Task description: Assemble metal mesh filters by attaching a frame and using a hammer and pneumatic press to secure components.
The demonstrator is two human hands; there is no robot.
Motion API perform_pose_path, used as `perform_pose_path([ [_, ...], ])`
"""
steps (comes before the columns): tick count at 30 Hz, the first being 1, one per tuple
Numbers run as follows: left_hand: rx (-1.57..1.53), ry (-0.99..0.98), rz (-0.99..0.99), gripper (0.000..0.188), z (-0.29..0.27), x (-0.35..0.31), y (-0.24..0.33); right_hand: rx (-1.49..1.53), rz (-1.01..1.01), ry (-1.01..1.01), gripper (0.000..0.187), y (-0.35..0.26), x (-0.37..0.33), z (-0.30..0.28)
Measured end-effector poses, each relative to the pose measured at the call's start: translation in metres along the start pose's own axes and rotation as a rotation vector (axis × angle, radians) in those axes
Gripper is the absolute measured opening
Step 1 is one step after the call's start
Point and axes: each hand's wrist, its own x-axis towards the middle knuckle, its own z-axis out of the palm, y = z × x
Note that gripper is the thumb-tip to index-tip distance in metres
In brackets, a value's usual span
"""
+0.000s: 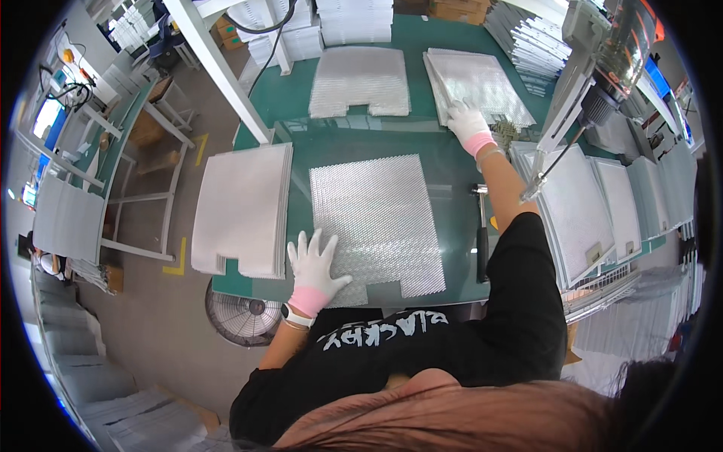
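Observation:
A silvery honeycomb-textured sheet [380, 226] with a notch in its near edge lies flat on the green table in front of me. My left hand [311, 267], in a white glove with a pink cuff, rests with spread fingers on that sheet's lower left edge. Farther off to the right, my right hand [468, 124], gloved alike, reaches to the near left corner of a stack of similar sheets [486, 83]. Its fingers look stretched over the edge, and nothing shows held in them. Beside it lies a small heap of metal-coloured pieces [509, 132].
Other sheet stacks lie at left [241, 211] and back [360, 79]. A power screwdriver [602, 98] hangs at the right, its bit slanting toward my right forearm. Panels [568, 211] stand beyond it. A white post [218, 68] rises at the table's left; a fan [242, 316] sits below.

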Motion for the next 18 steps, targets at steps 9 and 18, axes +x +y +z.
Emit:
perform_pose_path([
  [9,-1.351,-0.649,-0.387,0.037,0.086,-0.117,-0.011,1.357,0.541,0.188,0.014,-0.145,-0.075,-0.168],
  [18,-1.678,-0.234,-0.451,0.042,0.079,-0.095,0.051,2.601,0.877,-0.229,0.026,-0.36,-0.241,-0.176],
])
